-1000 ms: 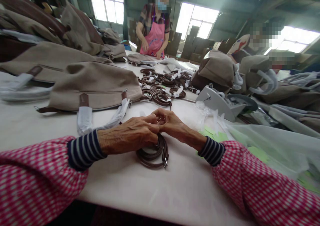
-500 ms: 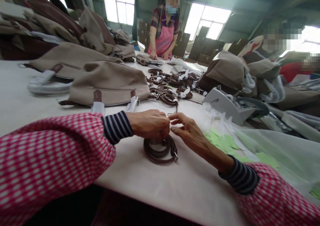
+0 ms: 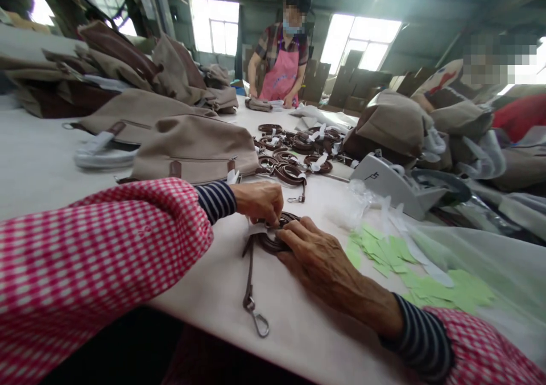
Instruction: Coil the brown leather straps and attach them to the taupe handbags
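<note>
A coiled brown strap (image 3: 269,244) lies on the white table in front of me. One end of it hangs out of the coil toward the near edge, with a metal clip (image 3: 261,325) on it. My left hand (image 3: 260,201) is closed in a pinch at the coil's upper left. A small white strip (image 3: 256,229) shows just under those fingers; I cannot tell how far it goes round the strap. From the right, my right hand (image 3: 318,254) grips the side of the coil, its fingers bent over it and the thumb partly hidden.
Several coiled brown straps (image 3: 294,146) with white ties lie beyond my hands. Taupe bags (image 3: 196,143) lie at left, and more (image 3: 386,124) at right. Near a grey device (image 3: 390,183) are green paper pieces (image 3: 384,247) and clear plastic. Across the table stands a person (image 3: 279,61) in a pink apron.
The strap's clip end now extends toward the near edge. My right hand has come down onto the coil, and my left hand is pinching at its top. The view has shifted slightly.
</note>
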Demonstrator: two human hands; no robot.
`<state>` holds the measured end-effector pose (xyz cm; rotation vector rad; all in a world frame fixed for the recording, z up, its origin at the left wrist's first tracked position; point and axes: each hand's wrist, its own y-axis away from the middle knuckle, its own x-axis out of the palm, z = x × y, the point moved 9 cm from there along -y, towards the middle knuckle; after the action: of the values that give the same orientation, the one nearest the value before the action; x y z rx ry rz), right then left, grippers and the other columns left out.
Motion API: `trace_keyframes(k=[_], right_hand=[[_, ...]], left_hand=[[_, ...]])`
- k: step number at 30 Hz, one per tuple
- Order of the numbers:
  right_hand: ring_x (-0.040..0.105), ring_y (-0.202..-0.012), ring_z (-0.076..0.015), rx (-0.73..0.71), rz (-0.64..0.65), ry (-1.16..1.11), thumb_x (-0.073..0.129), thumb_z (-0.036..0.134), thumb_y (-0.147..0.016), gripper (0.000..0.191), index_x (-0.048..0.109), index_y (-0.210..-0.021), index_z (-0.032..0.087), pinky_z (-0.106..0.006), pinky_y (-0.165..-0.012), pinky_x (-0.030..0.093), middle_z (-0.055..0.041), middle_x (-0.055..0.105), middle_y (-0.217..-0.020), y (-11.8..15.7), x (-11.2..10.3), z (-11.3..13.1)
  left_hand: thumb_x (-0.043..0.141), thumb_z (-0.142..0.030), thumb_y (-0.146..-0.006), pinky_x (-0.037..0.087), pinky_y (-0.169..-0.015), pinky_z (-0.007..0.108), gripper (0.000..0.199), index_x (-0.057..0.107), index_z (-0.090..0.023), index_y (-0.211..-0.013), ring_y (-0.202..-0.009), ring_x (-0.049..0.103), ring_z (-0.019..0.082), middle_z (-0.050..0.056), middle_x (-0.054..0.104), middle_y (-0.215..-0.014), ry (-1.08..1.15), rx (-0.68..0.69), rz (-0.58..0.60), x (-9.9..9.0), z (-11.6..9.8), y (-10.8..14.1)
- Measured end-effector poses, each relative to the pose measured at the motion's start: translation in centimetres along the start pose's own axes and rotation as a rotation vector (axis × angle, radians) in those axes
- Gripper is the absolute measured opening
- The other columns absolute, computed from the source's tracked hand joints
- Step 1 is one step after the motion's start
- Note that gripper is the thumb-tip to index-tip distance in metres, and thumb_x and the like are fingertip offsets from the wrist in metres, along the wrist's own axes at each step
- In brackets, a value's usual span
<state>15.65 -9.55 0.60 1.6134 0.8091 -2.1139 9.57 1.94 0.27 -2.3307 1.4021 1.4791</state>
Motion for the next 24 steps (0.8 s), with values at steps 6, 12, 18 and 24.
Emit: trace_keyframes(k=[6, 12, 18, 24], right_hand=[[0.055, -0.103, -0.0271, 0.01, -0.077, -0.036, 0.063, 0.028, -0.104, 0.012, 0.069, -0.098, 0.019, -0.041, -0.086, 0.05, -0.0099, 0.069, -0.108, 0.1, 0.0, -1.5], [0.054, -0.103, -0.0257, 0.037, -0.082, -0.154, 0.066, 0.026, -0.103, 0.01, 0.07, -0.097, 0.018, -0.038, -0.084, 0.051, -0.0093, 0.067, -0.104, -0.5, 1.1, -1.7], [0.055, -0.102, -0.0236, 0.032, -0.154, -0.249, 0.065, 0.024, -0.103, 0.01, 0.069, -0.097, 0.019, -0.036, -0.085, 0.05, -0.0076, 0.067, -0.102, 0.1, 0.5, -1.5], [0.056, -0.097, -0.0234, 0.058, -0.204, -0.269, 0.073, 0.02, -0.098, 0.004, 0.071, -0.1, 0.019, -0.034, -0.08, 0.048, -0.0067, 0.069, -0.1, 0.2, 0.4, -1.9]], left_hand=[[0.072, -0.029, -0.075, 0.044, -0.046, 0.02, 0.023, 0.079, -0.009, -0.084, -0.055, 0.059, 0.015, 0.002, 0.064, -0.061, 0.102, 0.033, -0.043, 0.3, 0.4, 0.3], [0.069, -0.029, -0.076, 0.046, -0.043, 0.021, 0.022, 0.08, -0.011, -0.084, -0.052, 0.061, 0.017, 0.003, 0.065, -0.062, 0.103, 0.059, -0.106, 0.7, 0.9, 0.4], [0.061, -0.025, -0.09, 0.045, -0.049, 0.016, 0.025, 0.076, -0.01, -0.077, -0.054, 0.058, 0.01, 0.004, 0.062, -0.069, 0.0, 0.238, -0.112, 0.4, -0.2, 1.4], [0.06, -0.012, -0.079, 0.053, -0.052, 0.017, 0.028, 0.082, -0.012, -0.096, -0.062, 0.064, 0.013, 0.006, 0.068, -0.086, 0.064, 0.149, -0.044, 0.8, 0.6, 1.5]])
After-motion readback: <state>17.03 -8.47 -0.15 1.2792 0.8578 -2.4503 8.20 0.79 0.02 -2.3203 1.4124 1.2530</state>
